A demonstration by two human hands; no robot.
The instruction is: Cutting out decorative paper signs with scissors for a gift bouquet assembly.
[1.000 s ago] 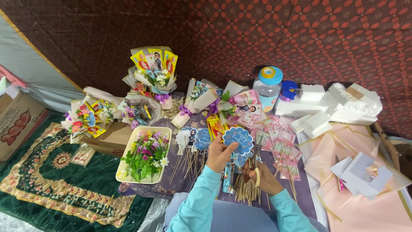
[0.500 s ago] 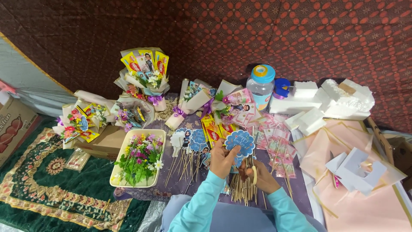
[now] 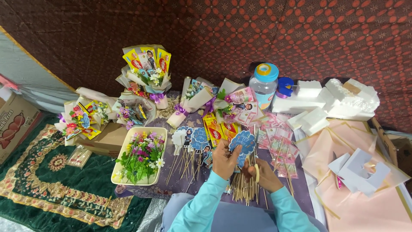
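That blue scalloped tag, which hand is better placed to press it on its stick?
Probably the left hand: it already holds the blue scalloped tag by its edge. The right hand sits lower, pinching what looks like a stick.

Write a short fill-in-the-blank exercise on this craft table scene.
1. The left hand holds a scalloped ____ paper topper.
2. The cream rectangular tray holds artificial ____.
3. The clear plastic jar has a blue and ____ lid.
4. The thin wooden sticks lie just below the ____ hand.

Missing words: blue; flowers; yellow; right
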